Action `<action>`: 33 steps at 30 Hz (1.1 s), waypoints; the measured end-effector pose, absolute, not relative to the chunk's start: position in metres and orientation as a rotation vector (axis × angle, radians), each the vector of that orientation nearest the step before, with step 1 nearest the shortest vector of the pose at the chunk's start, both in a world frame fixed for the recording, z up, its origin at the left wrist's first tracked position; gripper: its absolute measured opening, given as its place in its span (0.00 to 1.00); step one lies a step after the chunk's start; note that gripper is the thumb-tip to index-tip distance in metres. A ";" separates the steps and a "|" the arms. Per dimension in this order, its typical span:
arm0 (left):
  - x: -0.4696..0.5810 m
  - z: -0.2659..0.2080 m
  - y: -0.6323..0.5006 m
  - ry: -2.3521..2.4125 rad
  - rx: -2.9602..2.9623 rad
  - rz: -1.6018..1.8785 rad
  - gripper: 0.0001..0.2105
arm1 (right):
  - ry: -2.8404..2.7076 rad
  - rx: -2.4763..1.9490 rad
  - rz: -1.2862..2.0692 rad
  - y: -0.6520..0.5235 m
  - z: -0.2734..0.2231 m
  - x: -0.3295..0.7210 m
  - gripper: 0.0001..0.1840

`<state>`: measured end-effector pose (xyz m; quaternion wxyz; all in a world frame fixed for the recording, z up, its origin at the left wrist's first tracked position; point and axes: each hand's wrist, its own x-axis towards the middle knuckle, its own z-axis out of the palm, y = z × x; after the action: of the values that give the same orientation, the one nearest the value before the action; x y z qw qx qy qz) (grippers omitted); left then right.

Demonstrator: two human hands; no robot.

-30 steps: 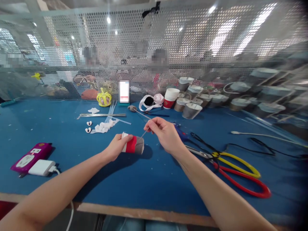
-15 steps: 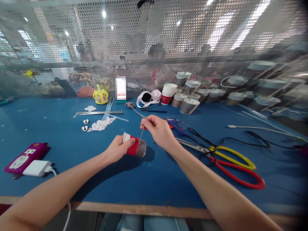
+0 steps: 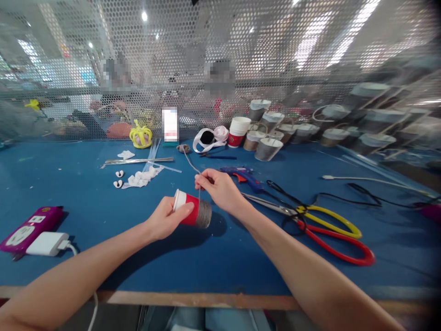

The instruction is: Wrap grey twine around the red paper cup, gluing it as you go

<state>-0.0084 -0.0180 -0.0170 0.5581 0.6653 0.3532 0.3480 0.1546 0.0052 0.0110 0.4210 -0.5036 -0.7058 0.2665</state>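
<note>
My left hand (image 3: 166, 218) is closed round a red and white paper cup (image 3: 190, 214) tipped on its side, its white rim toward the left. Grey yarn covers the base end of the cup in tight wraps. My right hand (image 3: 217, 186) pinches a strand of grey yarn (image 3: 200, 195) just above the cup. From those fingers the strand runs back to a small ball of grey yarn (image 3: 183, 148) on the table. Just beyond my right hand lies a blue hot glue gun (image 3: 248, 177), and large scissors (image 3: 299, 219) with red and yellow handles rest to its right.
Several grey-wrapped cups (image 3: 268, 149) stand at the back right, beside stacked paper cups (image 3: 239, 131). A mesh screen (image 3: 193, 55) borders the far side. A purple power strip (image 3: 24, 234) with a white charger sits at left. Metal rods (image 3: 138, 161) lie behind white fabric (image 3: 144, 177).
The cup has turned in my left hand, and its wrapped end now faces further right. My right hand has shifted slightly, still pinching the strand. The whole view has moved a little.
</note>
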 end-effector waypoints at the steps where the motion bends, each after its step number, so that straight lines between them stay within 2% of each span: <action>1: -0.009 -0.017 -0.018 0.831 1.584 0.820 0.18 | -1.778 -1.266 0.675 0.005 0.010 0.154 0.13; 33: -0.016 -0.013 -0.020 0.681 2.051 0.997 0.14 | -1.920 -1.413 0.945 0.005 0.006 0.152 0.13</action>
<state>-0.0159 -0.0199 -0.0129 0.3716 0.8000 0.2657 0.3889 0.1523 0.0053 0.0061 0.2845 -0.5284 -0.7178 0.3531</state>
